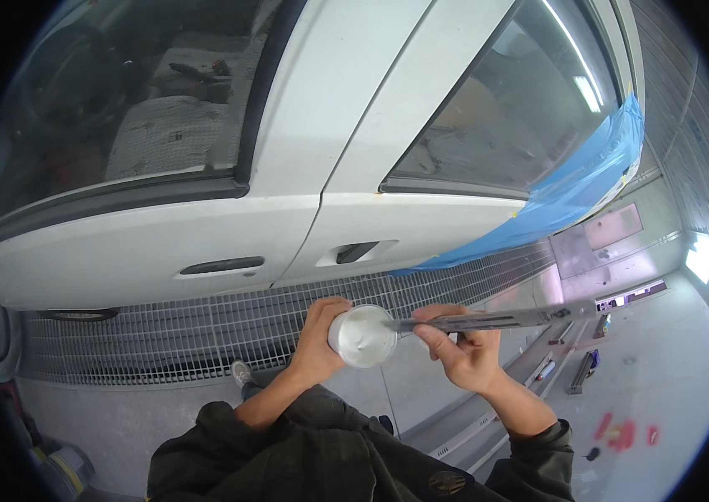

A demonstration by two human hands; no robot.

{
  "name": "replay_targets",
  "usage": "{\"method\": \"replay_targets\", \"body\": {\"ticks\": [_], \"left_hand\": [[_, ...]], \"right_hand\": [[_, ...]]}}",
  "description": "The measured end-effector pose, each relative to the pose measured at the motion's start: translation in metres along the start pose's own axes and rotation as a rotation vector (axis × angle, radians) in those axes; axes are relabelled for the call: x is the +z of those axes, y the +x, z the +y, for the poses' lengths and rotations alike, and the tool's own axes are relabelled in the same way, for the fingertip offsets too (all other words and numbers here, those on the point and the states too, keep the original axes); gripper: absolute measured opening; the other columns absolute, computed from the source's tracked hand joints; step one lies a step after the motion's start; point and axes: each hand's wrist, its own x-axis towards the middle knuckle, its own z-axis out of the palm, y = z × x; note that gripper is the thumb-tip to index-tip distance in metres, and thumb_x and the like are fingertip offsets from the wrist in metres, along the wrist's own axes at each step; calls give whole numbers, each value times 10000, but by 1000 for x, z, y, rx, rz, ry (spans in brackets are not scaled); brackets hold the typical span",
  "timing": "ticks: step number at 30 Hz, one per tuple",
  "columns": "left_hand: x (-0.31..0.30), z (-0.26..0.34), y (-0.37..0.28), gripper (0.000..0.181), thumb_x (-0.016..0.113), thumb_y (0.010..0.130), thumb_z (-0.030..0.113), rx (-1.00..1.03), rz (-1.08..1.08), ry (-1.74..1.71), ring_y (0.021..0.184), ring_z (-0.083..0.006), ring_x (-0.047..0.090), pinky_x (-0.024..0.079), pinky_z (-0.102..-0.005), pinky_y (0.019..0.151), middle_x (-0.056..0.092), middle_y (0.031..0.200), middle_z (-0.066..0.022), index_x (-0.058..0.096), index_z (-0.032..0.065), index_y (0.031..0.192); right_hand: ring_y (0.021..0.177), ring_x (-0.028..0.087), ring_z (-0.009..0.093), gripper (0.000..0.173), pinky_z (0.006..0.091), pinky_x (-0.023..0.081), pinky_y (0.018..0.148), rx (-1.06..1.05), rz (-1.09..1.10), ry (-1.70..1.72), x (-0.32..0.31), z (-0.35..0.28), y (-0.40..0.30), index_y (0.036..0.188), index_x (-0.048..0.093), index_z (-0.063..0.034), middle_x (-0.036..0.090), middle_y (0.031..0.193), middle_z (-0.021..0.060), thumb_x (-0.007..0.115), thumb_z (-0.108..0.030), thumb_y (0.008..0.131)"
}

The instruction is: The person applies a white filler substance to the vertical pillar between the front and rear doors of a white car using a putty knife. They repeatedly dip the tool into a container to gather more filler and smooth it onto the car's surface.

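Observation:
My left hand (320,342) is wrapped around the side of a small cup (364,361) that holds white liquid, probably paint. In my right hand (467,351) a long flat stirring stick (498,321) is pinched between thumb and fingers. The stick's tip reaches over the cup's right rim into the white liquid, and its other end points to the right. Something small and whitish shows by my right fingers, too hidden to name. Beyond both hands stands a white car with a front door handle (222,265) and a rear door handle (357,252).
Blue masking film (580,182) covers the car's rear side. Metal floor grating (172,345) runs beneath the car. Long trim strips (536,370) lie to the right, near red paint marks (624,434). A yellow-banded container (65,470) sits at lower left.

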Motion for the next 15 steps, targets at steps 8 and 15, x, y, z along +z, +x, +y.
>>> {"method": "replay_targets", "body": {"ticks": [8, 15], "left_hand": [[-8, 19, 16, 659, 917, 593, 205, -129, -94, -15, 1028, -329, 674, 516, -384, 906, 687, 1081, -162, 607, 43, 1151], [-1, 17, 21, 690, 917, 582, 194, -128, 83, 23, 1032, -364, 650, 507, -422, 895, 673, 1094, -154, 592, 55, 1175]], "right_hand": [[688, 723, 193, 114, 285, 566, 598, -290, -138, -51, -14, 1, 19, 986, 725, -3, 744, 899, 126, 719, -47, 880], [633, 679, 127, 105, 257, 526, 553, -167, -48, -102, -4, 13, -4, 1000, 712, -18, 731, 802, 82, 715, -47, 899]]}}
